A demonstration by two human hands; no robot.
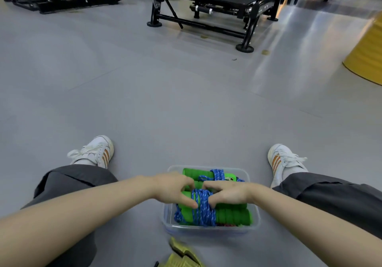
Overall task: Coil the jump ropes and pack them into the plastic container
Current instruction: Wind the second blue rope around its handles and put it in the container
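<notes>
A clear plastic container (255,211) sits on the grey floor between my legs. Inside it lie jump ropes with green foam handles and blue cord. The near coiled rope (203,209) has blue cord wound round its green handles. A second coiled rope (215,174) lies at the far side of the container. My left hand (172,188) and my right hand (226,193) are both over the container, fingers curled down onto the near rope bundle from either side. A bit of red shows under the green handles at the container's near edge.
My legs in dark shorts and white sneakers (94,152) flank the container. A yellow-green object (182,254) lies on the floor just in front of me. Black gym machines (206,8) stand far ahead, and a yellow drum (365,53) is at the right.
</notes>
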